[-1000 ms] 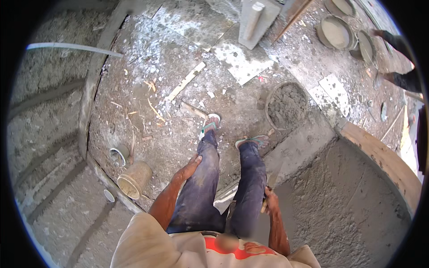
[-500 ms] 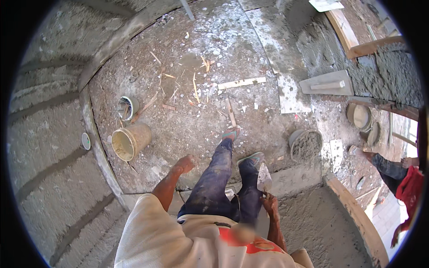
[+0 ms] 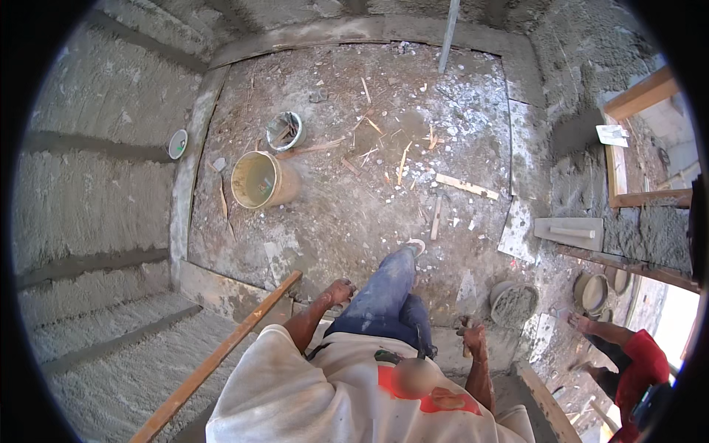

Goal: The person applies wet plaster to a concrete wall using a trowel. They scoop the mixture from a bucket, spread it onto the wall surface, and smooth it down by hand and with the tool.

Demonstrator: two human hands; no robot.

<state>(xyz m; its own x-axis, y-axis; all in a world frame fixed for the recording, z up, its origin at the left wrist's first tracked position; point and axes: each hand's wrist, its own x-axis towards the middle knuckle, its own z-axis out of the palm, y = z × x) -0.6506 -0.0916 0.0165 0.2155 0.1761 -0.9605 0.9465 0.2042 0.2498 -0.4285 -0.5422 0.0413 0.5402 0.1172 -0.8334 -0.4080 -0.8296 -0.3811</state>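
Note:
My left hand (image 3: 340,292) hangs beside my left thigh, its fingers loosely bent and apart with nothing in them. Near that arm a long wooden batten (image 3: 221,351) slants up from the lower left without being gripped. On the other side, my right hand (image 3: 473,340) is closed round the short handle of a trowel (image 3: 467,348); its blade does not show from here. To the right of my legs, a bucket (image 3: 515,304) full of wet grey mortar stands on the floor.
A tan bucket (image 3: 251,181) and a smaller white bucket (image 3: 286,131) stand at left. A hammer (image 3: 436,216), a wood strip (image 3: 467,186) and rubble litter the floor. A plastering float (image 3: 569,233) lies at right. A co-worker in red (image 3: 641,369) bends at far right.
My view has turned, and the floor things sit further right. The batten has come into sight at left. The trowel's blade, seen before, is hidden now. The co-worker shows more fully.

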